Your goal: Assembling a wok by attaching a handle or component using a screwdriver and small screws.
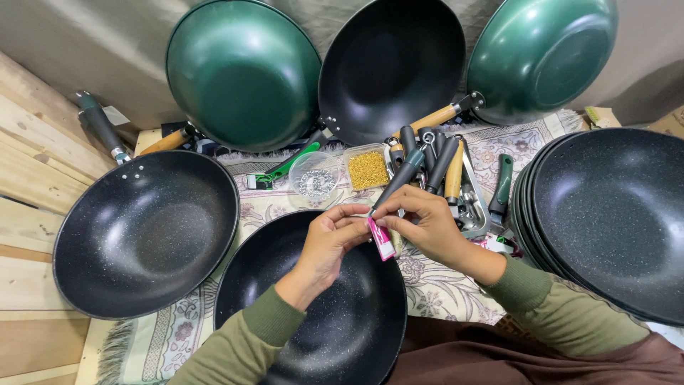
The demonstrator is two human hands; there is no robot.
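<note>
Speckled black wok [335,335] under both hands; handles tray [476,207] just beyond. Left grip [329,239] and right grip [420,221] pinch the dark handle [399,182] with pink tag [381,239] between fingertips.

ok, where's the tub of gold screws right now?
Head view, upper centre: the clear tub of gold screws sits on the patterned cloth, right of the round container of silver parts, just above both hands.

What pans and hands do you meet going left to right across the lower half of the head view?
Speckled black wok on the wooden boards → black wok in front of the person → left hand → right hand holding a pink tag → stack of black woks.
</note>
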